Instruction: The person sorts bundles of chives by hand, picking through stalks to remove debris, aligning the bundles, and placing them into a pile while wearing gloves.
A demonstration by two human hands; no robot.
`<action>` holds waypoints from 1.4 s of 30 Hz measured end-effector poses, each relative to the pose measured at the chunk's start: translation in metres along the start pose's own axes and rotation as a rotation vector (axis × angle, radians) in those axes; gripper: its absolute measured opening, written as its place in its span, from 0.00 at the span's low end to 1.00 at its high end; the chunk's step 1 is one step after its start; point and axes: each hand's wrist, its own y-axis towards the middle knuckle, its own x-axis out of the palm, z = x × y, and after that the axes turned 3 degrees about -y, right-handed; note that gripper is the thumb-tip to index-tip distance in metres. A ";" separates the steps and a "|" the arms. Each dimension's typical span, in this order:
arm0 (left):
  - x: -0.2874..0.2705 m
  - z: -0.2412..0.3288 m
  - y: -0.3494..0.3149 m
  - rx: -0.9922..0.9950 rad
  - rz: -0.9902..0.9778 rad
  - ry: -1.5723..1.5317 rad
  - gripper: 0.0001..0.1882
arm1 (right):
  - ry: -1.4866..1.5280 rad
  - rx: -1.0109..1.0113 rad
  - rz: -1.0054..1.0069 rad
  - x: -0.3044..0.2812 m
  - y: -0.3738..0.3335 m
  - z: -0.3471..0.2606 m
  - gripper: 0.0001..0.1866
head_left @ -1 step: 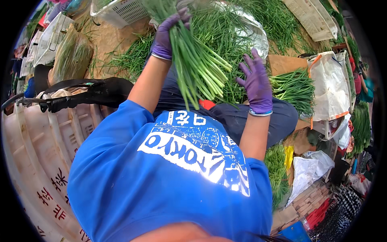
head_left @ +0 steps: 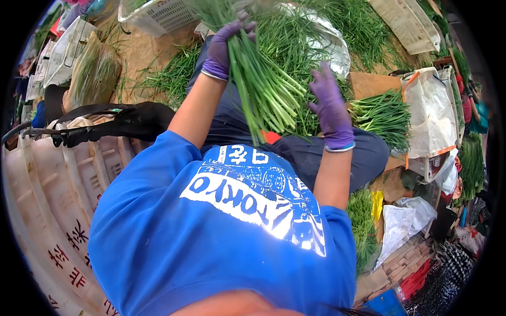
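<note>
My left hand (head_left: 219, 52), in a purple glove, is closed round the leafy part of a bunch of garlic chives (head_left: 266, 84). The pale stem ends fan out toward the lower right, above my lap. My right hand (head_left: 333, 113), gloved the same way, is raised to the right of the stem ends. Its fingers are stretched out and it holds nothing. Behind both hands spreads a loose heap of chives (head_left: 284, 39). Beyond my right hand lies a neater pile of chives (head_left: 383, 117), stems toward me.
White plastic crates stand at the far left (head_left: 163, 17) and far right (head_left: 408, 23). A white sack (head_left: 334, 42) lies among the heap. On the left are a filled clear bag (head_left: 95, 73) and a large pale crate (head_left: 47, 195) with a black strap (head_left: 129, 118).
The bunch and my left hand have shifted slightly right and toward me. My right hand has turned a little, its fingers closer together.
</note>
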 end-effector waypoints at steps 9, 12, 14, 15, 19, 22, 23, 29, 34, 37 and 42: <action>0.028 -0.036 0.008 -0.087 0.420 0.255 0.10 | -1.157 -0.075 0.061 0.050 -0.016 0.056 0.68; 0.036 -0.042 0.013 -0.107 0.437 0.218 0.12 | -0.876 -0.109 0.065 0.034 0.000 0.092 0.66; 0.035 -0.051 0.017 -0.073 0.460 0.269 0.11 | -0.119 0.081 -0.130 0.038 -0.002 0.100 0.47; 0.039 -0.054 0.019 -0.081 0.505 0.326 0.14 | 0.111 0.183 -0.193 0.041 -0.002 0.105 0.41; 0.027 -0.056 0.026 -0.385 0.233 0.426 0.25 | 0.418 0.350 -0.321 0.056 -0.010 0.089 0.24; 0.077 -0.033 0.001 -0.363 0.095 0.073 0.30 | 0.451 0.368 -0.348 0.045 -0.010 0.089 0.20; 0.066 -0.028 0.003 -0.362 0.115 0.135 0.33 | 0.463 0.352 -0.326 0.044 -0.010 0.098 0.20; -0.016 -0.031 -0.018 -0.527 0.061 0.187 0.44 | 0.538 0.303 -0.304 0.047 -0.009 0.099 0.13; -0.035 -0.041 -0.049 -0.429 -0.180 0.099 0.40 | 0.147 0.385 -0.319 0.051 -0.008 0.099 0.12; -0.058 -0.017 -0.013 -0.344 -0.123 0.167 0.36 | -0.015 0.454 -0.395 0.047 -0.004 0.114 0.14; -0.023 0.014 0.005 0.037 -0.362 0.377 0.28 | 0.035 0.424 -0.311 0.050 -0.005 0.109 0.14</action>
